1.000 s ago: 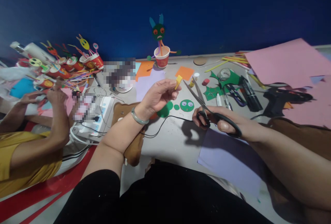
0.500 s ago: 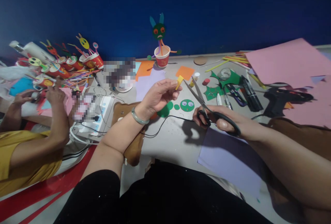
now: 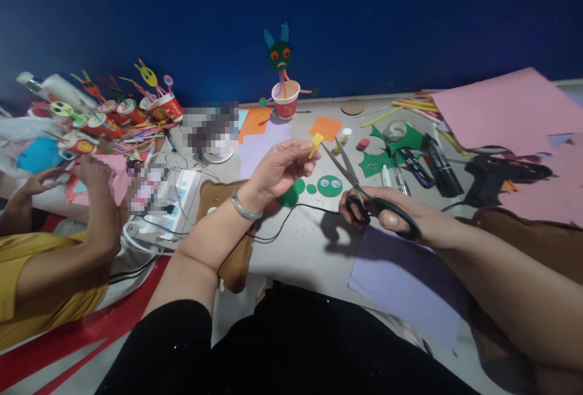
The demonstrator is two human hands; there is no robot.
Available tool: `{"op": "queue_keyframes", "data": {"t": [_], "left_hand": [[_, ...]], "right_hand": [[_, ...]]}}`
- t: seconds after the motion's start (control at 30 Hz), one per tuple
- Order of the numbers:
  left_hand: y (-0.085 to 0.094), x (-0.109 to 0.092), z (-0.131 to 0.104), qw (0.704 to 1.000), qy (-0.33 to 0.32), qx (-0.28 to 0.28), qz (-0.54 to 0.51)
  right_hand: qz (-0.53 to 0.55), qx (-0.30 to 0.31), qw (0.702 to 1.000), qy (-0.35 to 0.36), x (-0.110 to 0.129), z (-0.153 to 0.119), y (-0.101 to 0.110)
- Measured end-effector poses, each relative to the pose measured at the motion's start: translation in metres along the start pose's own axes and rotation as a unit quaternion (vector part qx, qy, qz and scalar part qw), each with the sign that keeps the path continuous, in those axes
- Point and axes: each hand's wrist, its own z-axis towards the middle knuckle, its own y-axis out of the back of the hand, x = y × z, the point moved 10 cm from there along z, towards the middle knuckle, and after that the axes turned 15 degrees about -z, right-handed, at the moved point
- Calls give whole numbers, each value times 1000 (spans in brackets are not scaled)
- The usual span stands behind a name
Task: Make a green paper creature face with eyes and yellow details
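Between the thumb and fingers of my left hand [image 3: 285, 167] is a small yellow paper piece [image 3: 316, 144], held above the table. My right hand [image 3: 387, 209] grips black-handled scissors [image 3: 353, 177] by the finger loops. The blades are parted, and their tips point up and left, close beside the yellow piece. Below the hands lies a green paper face [image 3: 330, 186] with two eyes on it. Green paper circles [image 3: 291, 194] lie under my left hand, partly hidden by it. A purple sheet [image 3: 401, 285] lies beneath my right forearm.
A paper-cup puppet [image 3: 285, 100] stands at the back. Markers [image 3: 439, 167], a glue gun [image 3: 505, 176] and pink sheets [image 3: 510, 109] lie to the right. At left, a power strip [image 3: 180, 200] with cables sits near a co-worker's hands [image 3: 93, 173]. A black cable [image 3: 291, 212] crosses the table.
The scissor blades have shifted very slightly at my right hand; my left hand stays put with the yellow piece. At left, the co-worker's hands have moved, and the small grey object is no longer visible there.
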Motion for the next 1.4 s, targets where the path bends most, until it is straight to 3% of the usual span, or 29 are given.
{"op": "queue_keyframes", "data": {"t": [0.43,0.6,1.13,1.4], "left_hand": [[1,2,4,1000,0,20,-11],[1,3,4,1000,6,12,7],[-17,9,-6,997,20,67,27],[-19,6,-6,997,20,71,28]], "right_hand": [[4,4,1000,-11,0,-1,-2],[60,-10,998,-2,-5,-1,-1],[196,10,978,66,-3,-1,-14],[166,1,985,47,3,-3,-15]]}}
